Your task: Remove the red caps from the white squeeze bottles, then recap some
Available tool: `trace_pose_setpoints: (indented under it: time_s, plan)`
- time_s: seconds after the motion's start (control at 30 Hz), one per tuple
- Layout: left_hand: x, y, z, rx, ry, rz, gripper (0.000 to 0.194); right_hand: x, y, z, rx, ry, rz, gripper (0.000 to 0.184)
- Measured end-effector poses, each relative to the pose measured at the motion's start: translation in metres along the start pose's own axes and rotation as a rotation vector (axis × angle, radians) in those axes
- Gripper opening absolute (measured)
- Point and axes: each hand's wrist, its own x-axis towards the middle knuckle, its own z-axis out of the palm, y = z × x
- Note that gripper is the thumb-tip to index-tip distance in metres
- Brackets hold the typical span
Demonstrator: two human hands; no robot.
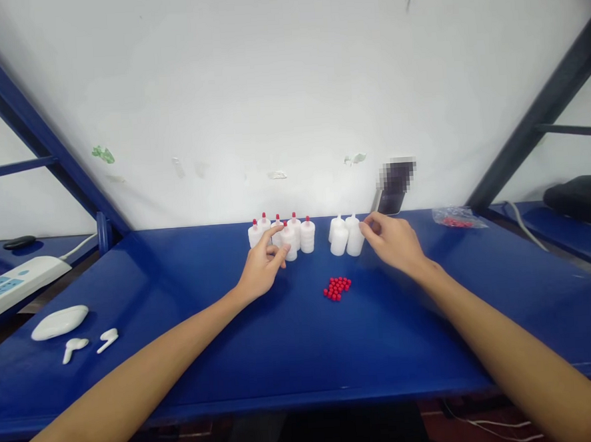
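Note:
My left hand (263, 263) is curled around a white squeeze bottle with a red cap (289, 243), thumb and forefinger at its side. This bottle stands in front of a group of several similar red-capped bottles (307, 237). My right hand (393, 238) has its fingers bent together at the right edge of a white bottle without a cap (355, 239); its fingertips are partly hidden. Other uncapped bottles (339, 241) with pointed white tips stand close beside that one. Several loose red caps (337, 287) lie in a cluster on the blue table (294, 354), nearer to me than the bottles.
A phone (394, 191) leans against the white wall at the back. Right of it lies a clear plastic bag (458, 219) with red pieces inside. On the left are a white earbud case (60, 322), two earbuds (107, 338) and a power strip (19, 284). Metal posts (44, 123) frame both sides.

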Motion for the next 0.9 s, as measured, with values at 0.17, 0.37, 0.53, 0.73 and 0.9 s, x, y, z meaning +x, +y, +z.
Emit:
trace_pose_setpoints:
  time_s: [0.17, 0.37, 0.53, 0.73, 0.9]
  plan:
    - [0.003, -0.002, 0.000, 0.025, -0.023, -0.013, 0.053, 0.001, 0.002, -0.001, -0.042, -0.039, 0.041, 0.034]
    - [0.004, -0.002, 0.002, 0.077, -0.029, 0.005, 0.052, 0.000, 0.001, 0.000, -0.048, -0.147, 0.088, 0.041]
    - [0.004, -0.002, 0.002, 0.195, 0.018, 0.078, 0.041, -0.004, -0.004, -0.002, 0.086, 0.013, 0.034, 0.037]
    - [0.004, -0.001, 0.001, 0.456, 0.127, 0.267, 0.027, -0.017, -0.022, -0.003, 0.250, -0.036, -0.228, 0.037]
    - [0.003, -0.002, -0.005, 0.557, 0.075, 0.386, 0.024, -0.022, -0.030, -0.004, 0.286, -0.132, -0.330, 0.037]
